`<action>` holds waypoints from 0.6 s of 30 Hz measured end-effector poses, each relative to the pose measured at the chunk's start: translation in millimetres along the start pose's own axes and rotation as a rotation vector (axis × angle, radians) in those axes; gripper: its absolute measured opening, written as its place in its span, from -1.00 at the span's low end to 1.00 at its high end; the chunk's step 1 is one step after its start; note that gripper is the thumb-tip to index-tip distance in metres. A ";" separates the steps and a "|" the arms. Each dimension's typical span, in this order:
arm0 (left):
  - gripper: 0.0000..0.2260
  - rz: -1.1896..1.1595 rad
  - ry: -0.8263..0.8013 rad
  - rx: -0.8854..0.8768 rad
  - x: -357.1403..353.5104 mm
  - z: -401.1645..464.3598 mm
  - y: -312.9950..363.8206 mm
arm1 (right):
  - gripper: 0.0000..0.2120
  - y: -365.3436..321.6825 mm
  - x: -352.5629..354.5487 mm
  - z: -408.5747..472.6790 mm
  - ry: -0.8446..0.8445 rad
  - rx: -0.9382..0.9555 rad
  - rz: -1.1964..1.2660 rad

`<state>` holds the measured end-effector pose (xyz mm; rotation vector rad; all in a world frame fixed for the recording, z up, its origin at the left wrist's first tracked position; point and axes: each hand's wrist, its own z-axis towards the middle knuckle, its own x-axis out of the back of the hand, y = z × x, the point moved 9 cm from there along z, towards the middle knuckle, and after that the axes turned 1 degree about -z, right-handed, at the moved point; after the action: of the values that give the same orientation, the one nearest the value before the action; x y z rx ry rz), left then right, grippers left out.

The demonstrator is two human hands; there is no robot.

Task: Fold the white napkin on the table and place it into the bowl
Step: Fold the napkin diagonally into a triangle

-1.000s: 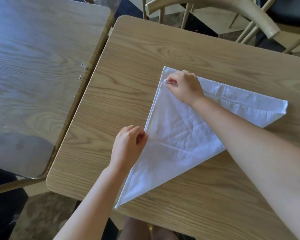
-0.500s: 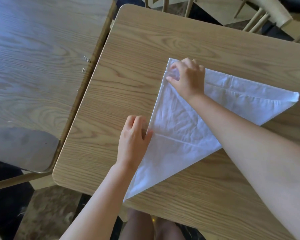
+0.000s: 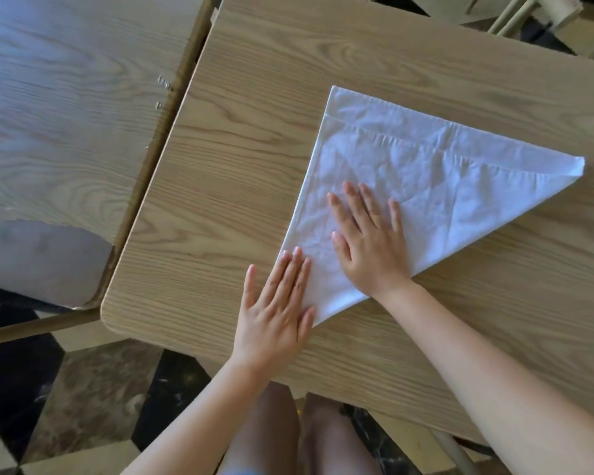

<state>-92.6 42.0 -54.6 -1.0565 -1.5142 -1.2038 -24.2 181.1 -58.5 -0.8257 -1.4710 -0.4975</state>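
Two wooden tables stand side by side, with one white napkin and two bare hands on the nearer one. No bowl is in view.

The left table (image 3: 66, 114) is cut off by the top and left edges of the view; a dull grey patch covers its near right corner, and I cannot tell what the patch is. A few small metal bits sit near its right edge, too small to name.

The right table (image 3: 240, 138) carries everything else; its far and right edges run out of view. The left hand (image 3: 275, 313) lies flat and fully open, fingers together, near the table's front edge. Most of the palm rests on bare wood, while the fingers overlap the napkin's nearest corner; it grips nothing.

The white napkin (image 3: 436, 173) is folded into one triangle, lying flat toward the table's right side, its long edge running from the far corner down to the near corner by the left hand, its third corner pointing right.

The right hand (image 3: 371, 245) is also flat and wide open, fingers spread, pressing on the lower part of the napkin and hiding part of its near edge.

Chair spindles (image 3: 515, 15) are cut off at the top right.
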 end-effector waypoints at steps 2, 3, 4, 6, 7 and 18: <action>-0.49 0.000 -0.019 0.024 -0.1 -15.5 -7.4 | -0.48 1.1 -1.8 -1.3 -0.013 -0.003 -0.007; -0.49 -0.002 -0.032 0.034 -0.4 -23.0 -10.8 | -0.48 1.0 -1.9 -1.6 -0.019 -0.004 -0.010; -0.48 0.001 -0.039 0.040 0.4 -30.5 -13.3 | -0.48 0.8 -1.8 -1.1 -0.026 -0.005 -0.013; -0.45 -0.006 -0.048 0.058 4.5 -41.5 -14.7 | -0.47 1.1 -2.2 -0.6 -0.035 -0.010 -0.011; -0.44 -0.020 -0.033 0.072 9.9 -40.2 -14.4 | -0.47 1.4 -3.1 -0.9 -0.041 -0.014 -0.010; -0.52 -0.169 0.086 -0.101 37.9 185.4 25.6 | -0.48 27.5 9.3 -4.5 0.099 -0.221 0.243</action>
<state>-101.9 231.6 -34.0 -0.9445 -1.5125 -1.4381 -0.1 197.2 -54.0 -1.1233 -1.2189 -0.5144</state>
